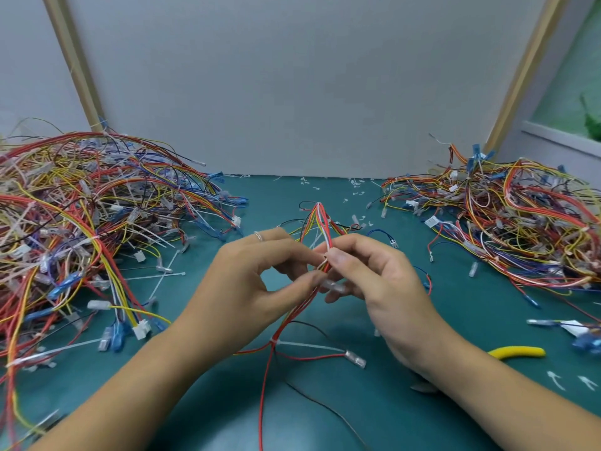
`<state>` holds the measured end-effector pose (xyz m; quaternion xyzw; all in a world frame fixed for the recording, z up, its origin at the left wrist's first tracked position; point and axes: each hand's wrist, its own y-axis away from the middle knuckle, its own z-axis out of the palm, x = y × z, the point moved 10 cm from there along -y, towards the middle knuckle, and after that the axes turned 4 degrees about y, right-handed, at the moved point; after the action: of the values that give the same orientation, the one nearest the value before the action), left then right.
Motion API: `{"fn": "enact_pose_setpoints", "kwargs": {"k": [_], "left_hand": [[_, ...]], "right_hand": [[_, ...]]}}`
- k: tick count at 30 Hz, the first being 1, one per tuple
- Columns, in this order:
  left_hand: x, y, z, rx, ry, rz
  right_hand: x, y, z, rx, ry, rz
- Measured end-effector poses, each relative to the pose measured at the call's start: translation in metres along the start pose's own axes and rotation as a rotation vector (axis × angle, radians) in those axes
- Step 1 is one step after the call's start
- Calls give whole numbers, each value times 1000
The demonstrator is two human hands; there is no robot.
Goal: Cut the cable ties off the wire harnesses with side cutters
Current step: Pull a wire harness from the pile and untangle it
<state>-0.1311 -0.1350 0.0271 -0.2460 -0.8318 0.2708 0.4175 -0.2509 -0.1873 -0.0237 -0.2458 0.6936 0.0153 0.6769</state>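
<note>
Wire harness (320, 229) rises between both hands above the desk's (455, 307) middle. The left hand (247, 281) and right hand (390, 281) each pinch its strands with curled fingertips. One cable tie (275, 342) binds it below them. Two harness heaps lie apart, the left heap (81, 222) at the left edge and the right heap (520, 222) at the right edge. One pair of side cutters (517, 352) lies beside the right forearm.

Close together, curled (left hand (260, 281), right hand (387, 281))
</note>
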Motion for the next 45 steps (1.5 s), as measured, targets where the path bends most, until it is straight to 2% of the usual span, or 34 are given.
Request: {"fn": "enact_pose_setpoints", "kwargs": {"k": [3,5,9,15,20,23,28,32,35,37,41,42,45], "left_hand": [[-7,1,-17,158,22,-64],[-10,0,-23,202,-7,-88],[-10,-1,-17,147,-71,-82],[6,0,-21,184,-143,59],[5,2,-16,159,-193,59],[2,2,-11,119,-215,50],[-13,1,-14,121,-202,-101],[-7,-1,-9,114,-84,-75],[-14,1,10,-21,93,-137],[-26,4,21,-87,264,-275],[-49,6,5,113,429,-470],[-53,7,8,106,521,-517],[-49,13,32,-112,639,-584]], "right_hand": [[1,-1,-1,-1,-72,27],[2,-1,2,-26,-121,42],[3,0,7,-72,-228,65],[8,2,18,-196,-502,205],[13,3,18,-207,-543,275],[13,2,14,-182,-478,253],[7,-1,11,-147,-390,134],[4,-2,11,-128,-276,51],[2,-4,7,-76,-171,-10],[-4,-4,5,-57,-82,-68],[-16,-1,9,-105,160,-159],[-16,0,13,-129,185,-157],[-9,5,19,-174,197,-113]]}}
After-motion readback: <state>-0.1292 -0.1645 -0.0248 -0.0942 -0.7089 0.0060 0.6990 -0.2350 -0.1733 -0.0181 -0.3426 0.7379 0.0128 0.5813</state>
